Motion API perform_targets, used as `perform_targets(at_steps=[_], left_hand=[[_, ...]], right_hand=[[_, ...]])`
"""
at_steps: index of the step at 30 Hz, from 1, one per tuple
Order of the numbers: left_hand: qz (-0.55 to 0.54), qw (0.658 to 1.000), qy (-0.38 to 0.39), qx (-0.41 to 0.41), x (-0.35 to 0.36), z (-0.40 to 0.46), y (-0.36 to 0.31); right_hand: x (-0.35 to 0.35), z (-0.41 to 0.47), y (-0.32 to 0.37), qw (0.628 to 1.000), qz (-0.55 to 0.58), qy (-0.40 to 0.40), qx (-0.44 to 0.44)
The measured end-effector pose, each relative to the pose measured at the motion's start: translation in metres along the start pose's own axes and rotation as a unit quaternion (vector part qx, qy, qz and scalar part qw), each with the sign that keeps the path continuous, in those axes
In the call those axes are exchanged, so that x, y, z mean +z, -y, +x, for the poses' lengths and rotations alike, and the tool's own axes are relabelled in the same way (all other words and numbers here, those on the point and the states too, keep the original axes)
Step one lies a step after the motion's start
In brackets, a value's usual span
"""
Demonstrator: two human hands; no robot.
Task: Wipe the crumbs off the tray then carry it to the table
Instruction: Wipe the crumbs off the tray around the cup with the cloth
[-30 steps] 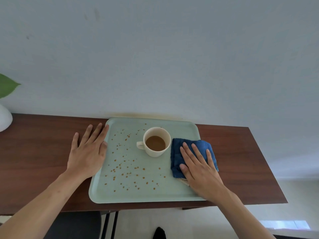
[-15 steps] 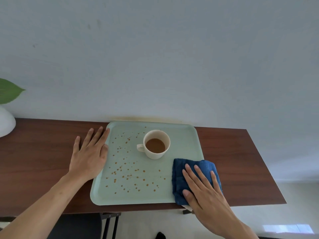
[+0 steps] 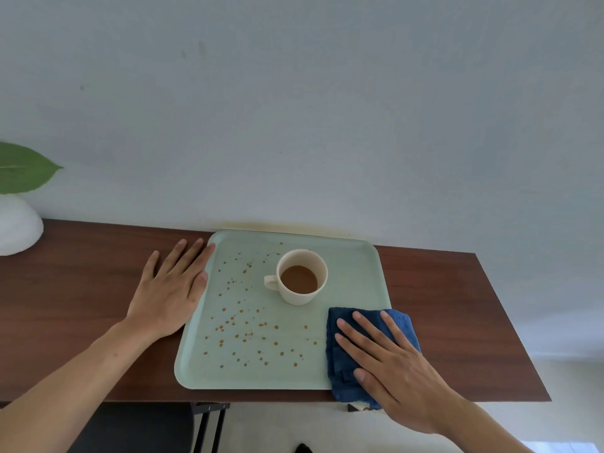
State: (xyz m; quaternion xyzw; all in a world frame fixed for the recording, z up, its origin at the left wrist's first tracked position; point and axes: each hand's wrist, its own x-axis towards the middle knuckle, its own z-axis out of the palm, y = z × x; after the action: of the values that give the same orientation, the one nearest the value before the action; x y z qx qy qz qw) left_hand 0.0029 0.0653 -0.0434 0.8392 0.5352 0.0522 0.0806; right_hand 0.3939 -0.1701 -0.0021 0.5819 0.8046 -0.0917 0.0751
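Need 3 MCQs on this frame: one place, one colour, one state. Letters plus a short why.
1. Where does the cloth lie?
A near right corner of the tray
B inside the cup
C under the left hand

2. What colour is the cloth?
A red
B dark blue
C white

3. How is the right hand?
A clenched in a fist
B flat on the cloth
C lifting the cup

A: it covers that corner. B: plainly dark blue. B: straight fingers press on it.
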Motion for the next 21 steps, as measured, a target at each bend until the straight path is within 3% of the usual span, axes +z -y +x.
perform_targets(at_steps=[21], left_hand=[[-0.004, 1.0, 0.007, -0.012, -0.001, 0.0, -0.003]], right_hand=[[-0.008, 0.066, 0.082, 0.996, 0.068, 0.009, -0.057]])
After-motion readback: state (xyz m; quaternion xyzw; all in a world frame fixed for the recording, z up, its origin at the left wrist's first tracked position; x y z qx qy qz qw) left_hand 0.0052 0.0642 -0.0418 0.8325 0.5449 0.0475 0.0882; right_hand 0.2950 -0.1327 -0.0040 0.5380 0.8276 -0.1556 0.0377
